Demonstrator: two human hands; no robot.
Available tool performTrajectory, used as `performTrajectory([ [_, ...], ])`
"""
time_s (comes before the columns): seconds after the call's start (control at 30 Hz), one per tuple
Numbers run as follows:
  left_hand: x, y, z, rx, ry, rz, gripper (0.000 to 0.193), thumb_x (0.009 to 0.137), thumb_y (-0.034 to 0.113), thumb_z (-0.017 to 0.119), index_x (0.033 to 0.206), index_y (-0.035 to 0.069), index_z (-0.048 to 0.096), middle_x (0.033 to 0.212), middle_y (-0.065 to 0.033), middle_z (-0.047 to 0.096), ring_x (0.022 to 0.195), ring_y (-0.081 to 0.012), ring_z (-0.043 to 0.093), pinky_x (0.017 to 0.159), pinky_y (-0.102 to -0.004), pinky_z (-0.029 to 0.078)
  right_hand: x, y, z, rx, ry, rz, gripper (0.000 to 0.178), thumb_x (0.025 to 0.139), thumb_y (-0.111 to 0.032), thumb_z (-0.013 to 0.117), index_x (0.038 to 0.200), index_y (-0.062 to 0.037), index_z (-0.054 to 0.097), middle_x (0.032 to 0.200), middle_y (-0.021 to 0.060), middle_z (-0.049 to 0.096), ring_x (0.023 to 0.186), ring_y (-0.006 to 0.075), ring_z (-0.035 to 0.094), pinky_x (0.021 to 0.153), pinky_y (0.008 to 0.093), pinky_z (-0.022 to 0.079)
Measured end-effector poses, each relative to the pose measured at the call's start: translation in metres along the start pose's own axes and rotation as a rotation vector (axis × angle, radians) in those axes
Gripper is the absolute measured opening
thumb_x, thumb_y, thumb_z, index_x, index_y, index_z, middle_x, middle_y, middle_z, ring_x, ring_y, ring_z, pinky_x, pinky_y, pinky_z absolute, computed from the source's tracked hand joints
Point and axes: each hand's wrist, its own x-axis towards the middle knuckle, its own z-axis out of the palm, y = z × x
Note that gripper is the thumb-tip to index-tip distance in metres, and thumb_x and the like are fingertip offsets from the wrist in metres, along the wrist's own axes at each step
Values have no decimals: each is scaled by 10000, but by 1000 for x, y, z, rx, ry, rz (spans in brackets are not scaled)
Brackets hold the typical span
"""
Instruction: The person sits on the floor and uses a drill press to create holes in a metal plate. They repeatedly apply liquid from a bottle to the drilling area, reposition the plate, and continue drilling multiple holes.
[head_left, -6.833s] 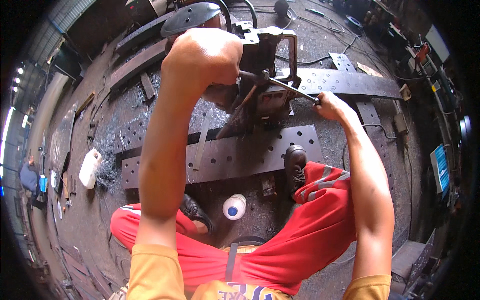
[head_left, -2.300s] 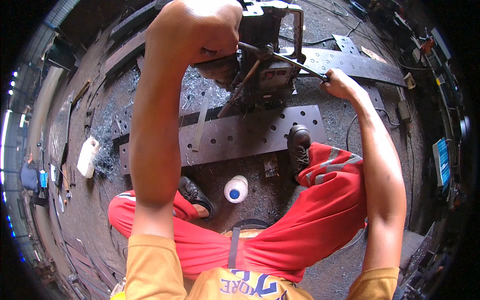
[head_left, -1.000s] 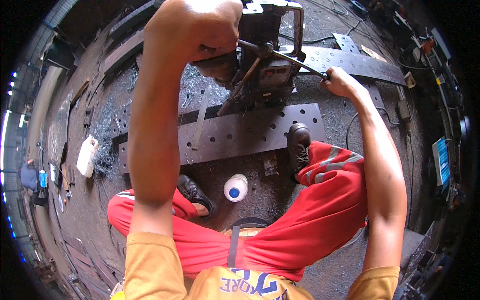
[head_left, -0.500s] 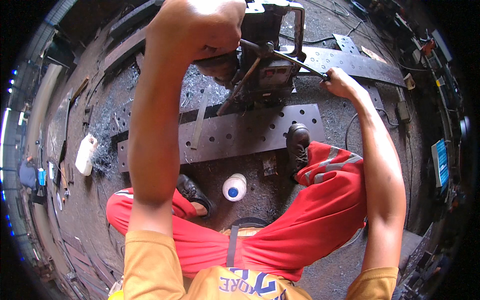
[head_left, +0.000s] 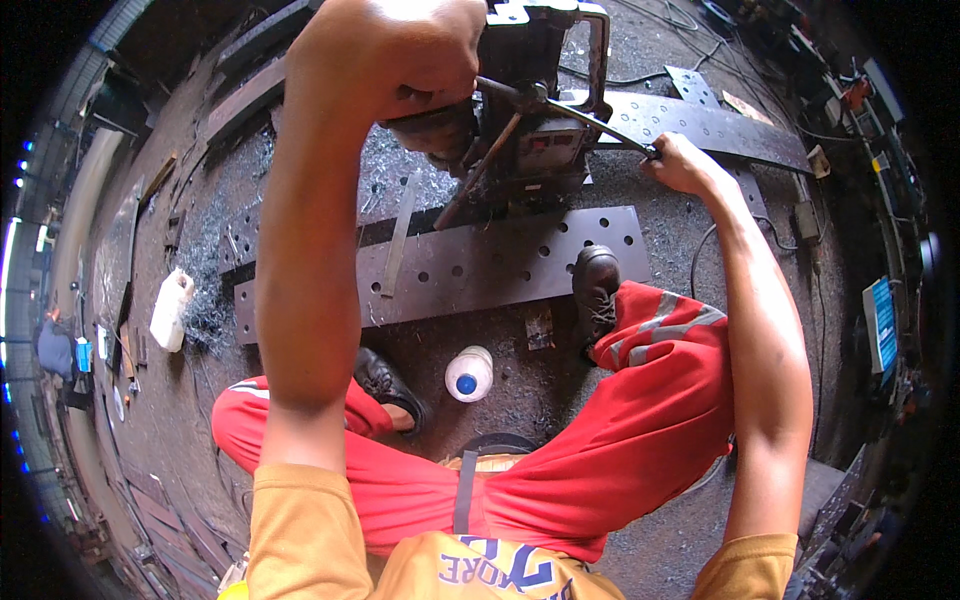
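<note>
A dark magnetic drill [head_left: 548, 150] stands at the top middle, by a steel plate full of holes [head_left: 470, 272]. Rod-like feed handles [head_left: 605, 128] spread from its hub. My right hand [head_left: 684, 165] is closed round the end of the right-hand rod. At the upper left of the drill, my left hand [head_left: 400, 60] is curled over the end of the opposite rod; its fingers are largely hidden behind the back of the hand. A third, rusty rod [head_left: 478, 172] slants down from the hub with nobody holding it.
A white bottle with a blue cap [head_left: 469, 374] stands between my shoes. Across the plate lies a thin flat strip [head_left: 400, 235]. A white jug [head_left: 172, 310] sits among metal shavings at left. Another drilled plate [head_left: 700, 130] and cables [head_left: 700, 250] lie on the right.
My left hand and the rod it holds have shifted very slightly left. My right hand keeps its grip in nearly the same place.
</note>
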Motion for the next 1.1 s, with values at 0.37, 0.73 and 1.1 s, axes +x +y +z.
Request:
performTrajectory([
  [0.37,-3,-1,-2,-52,-38,12,224,710,235,726,836,58,782,802,-137,743,766,-278,742,665,-386,575,-6,-12,-10,34,-18,-38,332,871,-223,757,995,79,696,897,280,724,855,359,741,766,460,554],
  [0.73,-3,-2,-1,-60,-10,17,224,718,231,721,838,48,769,790,-142,735,763,-290,737,662,-389,569,-4,-6,-8,38,-44,-2,367,871,-245,757,1021,84,692,929,294,721,883,375,739,795,465,556],
  [1.1,-2,5,-4,-14,-34,-25,198,752,216,701,802,38,771,766,-140,730,757,-274,739,678,-387,574,-3,-9,-9,30,-47,-25,359,871,-231,761,1050,73,698,974,286,726,929,377,736,808,459,555],
])
